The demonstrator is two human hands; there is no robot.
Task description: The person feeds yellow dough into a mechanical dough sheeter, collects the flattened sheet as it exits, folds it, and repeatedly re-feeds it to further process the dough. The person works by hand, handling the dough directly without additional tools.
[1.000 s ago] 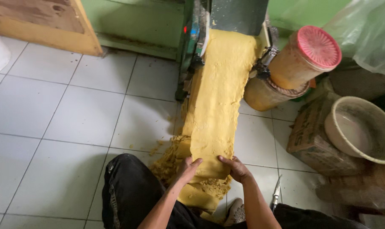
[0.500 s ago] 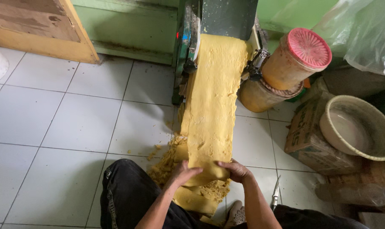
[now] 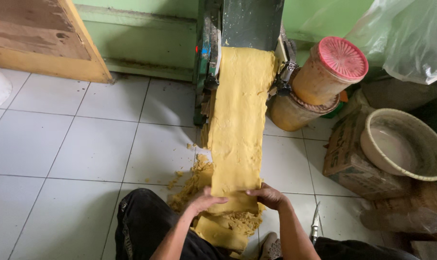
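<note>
Across the white tiled floor point(image 3: 59, 144), from the green wall point(image 3: 146, 43) down to the person's knees, runs the biggest thing in the work: a long yellow dough sheet point(image 3: 237, 125), hanging out of a dark green rolling machine point(image 3: 249, 21) and sloping toward the person. Its lower end folds into a rough, crumbly heap point(image 3: 228, 226) on the tiles between the person's legs, with loose dough crumbs point(image 3: 192, 175) scattered on the tiles just to the left of the sheet.

Top left stands a worn wooden panel point(image 3: 40, 38), leaning against the wall. To the right of the machine sits a brown plastic jar with a pink lid point(image 3: 331, 72), stacked tilted on a second brown tub point(image 3: 290, 110). Further right, a pale round basin point(image 3: 404, 144) rests on a cardboard box point(image 3: 346, 159), under a clear plastic bag point(image 3: 411, 33).

The left hand point(image 3: 205, 201), fingers together and flat, presses on the left edge of the sheet near its bottom. The right hand point(image 3: 267, 196) lies on the right edge, fingers curled over it and thumb tucked against the dough. Both hands touch the sheet at about the same height, just above the heap.

A small knife point(image 3: 315, 224) lies on the floor beside the right forearm.
</note>
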